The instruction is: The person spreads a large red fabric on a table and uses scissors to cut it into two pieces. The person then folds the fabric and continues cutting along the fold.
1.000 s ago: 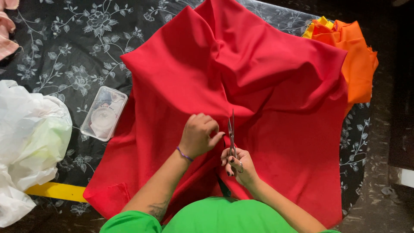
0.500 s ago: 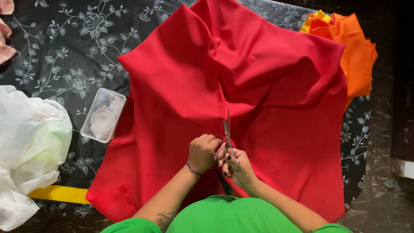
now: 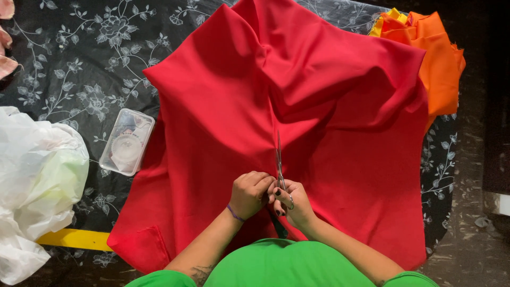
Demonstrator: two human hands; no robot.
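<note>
- The red cloth lies spread over the counter, which wears a black covering with a pale flower print; the cloth's near edge sits just before the person's green top
- The right hand has its fingers curled through the loops of a pair of scissors, whose blades lie close together and point away from the body along a crease in the cloth
- The left hand is bunched with fingers pressed together, pinching the red cloth just beside the blades, touching the right hand
- To cut well here, I judge the left hand should keep the cloth taut and flat next to the blades, the scissors should follow the crease in a straight line, and the lower blade should ride on the counter so the cloth does not lift or pucker
- The folds further up look loose; smoothing them ahead of the blades would likely keep the line true
- A clear plastic box with its lid on rests on the counter, touching the cloth's left edge; something round and pale shows inside, too blurred to name
- A white plastic bag bulges at the left; its contents cannot be told
- Orange cloth is heaped at the far right
</note>
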